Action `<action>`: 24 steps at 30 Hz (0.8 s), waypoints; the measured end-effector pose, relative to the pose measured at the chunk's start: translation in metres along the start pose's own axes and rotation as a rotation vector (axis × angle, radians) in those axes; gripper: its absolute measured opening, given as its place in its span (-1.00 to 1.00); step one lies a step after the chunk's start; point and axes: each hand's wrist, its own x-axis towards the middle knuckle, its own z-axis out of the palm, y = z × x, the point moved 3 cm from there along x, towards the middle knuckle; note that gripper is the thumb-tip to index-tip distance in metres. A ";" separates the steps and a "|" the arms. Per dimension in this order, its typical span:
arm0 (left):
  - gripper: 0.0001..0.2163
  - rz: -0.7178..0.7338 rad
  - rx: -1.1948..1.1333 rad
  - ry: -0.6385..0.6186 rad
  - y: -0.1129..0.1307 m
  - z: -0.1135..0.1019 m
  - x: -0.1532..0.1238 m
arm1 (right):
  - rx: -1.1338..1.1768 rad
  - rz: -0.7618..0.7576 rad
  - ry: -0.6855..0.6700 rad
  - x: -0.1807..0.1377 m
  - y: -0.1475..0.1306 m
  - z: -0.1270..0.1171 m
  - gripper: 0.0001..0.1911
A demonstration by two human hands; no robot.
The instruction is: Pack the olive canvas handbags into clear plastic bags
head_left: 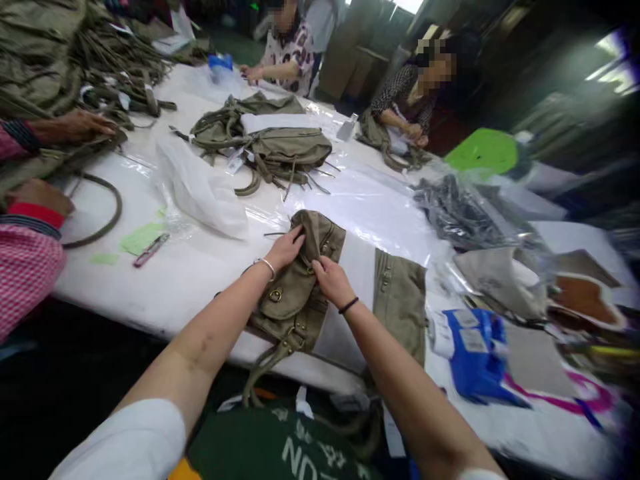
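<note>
Gripping folded olive cloth, the left hand [286, 248] and right hand [331, 280] both clutch the top of a bag [293, 303], thumbs close together. It lies at the counter's [190, 273] near edge, its strap [263, 373] hanging over. A blue packet [475, 353] sits at 4 o'clock, a second bag [280, 150] at 12, a plastic sack [200, 190] at 10, and a co-worker's hand [75, 127] farther out at 10.

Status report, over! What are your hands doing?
Left hand, right hand: both gripping olive canvas bag at table edge. White plastic bag apart, nothing blocking.
</note>
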 end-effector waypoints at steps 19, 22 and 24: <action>-0.60 0.043 -0.124 0.054 -0.002 0.028 -0.006 | -0.007 -0.077 -0.125 0.181 0.062 -0.008 -0.23; -0.59 0.053 -0.147 -0.006 0.002 0.029 -0.003 | -0.080 0.009 -0.198 0.192 0.075 0.004 -0.20; -0.60 0.044 -0.136 -0.018 0.003 0.026 -0.002 | -0.163 0.011 -0.177 0.196 0.077 0.010 -0.20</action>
